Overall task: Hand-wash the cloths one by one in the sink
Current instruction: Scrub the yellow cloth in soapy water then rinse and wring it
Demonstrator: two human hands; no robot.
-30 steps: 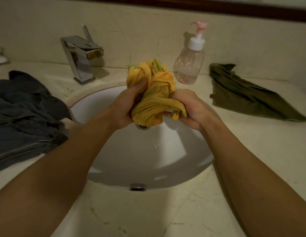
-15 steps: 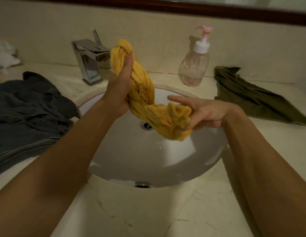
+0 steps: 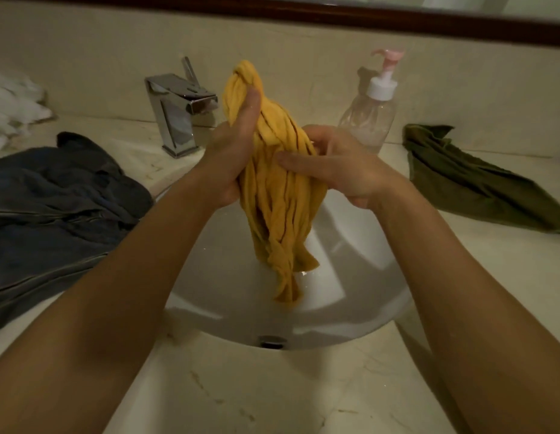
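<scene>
Hanging in a twisted rope over the sink [image 3: 350, 296], the yellow cloth [image 3: 281, 195] has a near-upright long axis; its top knot leans back toward the tap [image 3: 178, 114], and its tail points down into the basin. Whether the tail touches the basin cannot be told.

The left hand [image 3: 231, 161] grips the upper part of the cloth, fingers wrapped round it, thumb lying up along the twist. The right hand [image 3: 341, 170] holds the middle from the right side, thumb in front and fingers curled behind; the two hands sit close, left higher, right slightly lower.

Most of the loose length lies below both grips; the right hand is nearer to it. Judgement: the step in hand is wringing or working this cloth; a fresh grip lower down would likely fall to the right hand, moving down along the axis.

A grey cloth [image 3: 53, 211] lies on the counter to the left; a green cloth [image 3: 466, 186] lies to the right, beside the soap bottle [image 3: 372, 120].
</scene>
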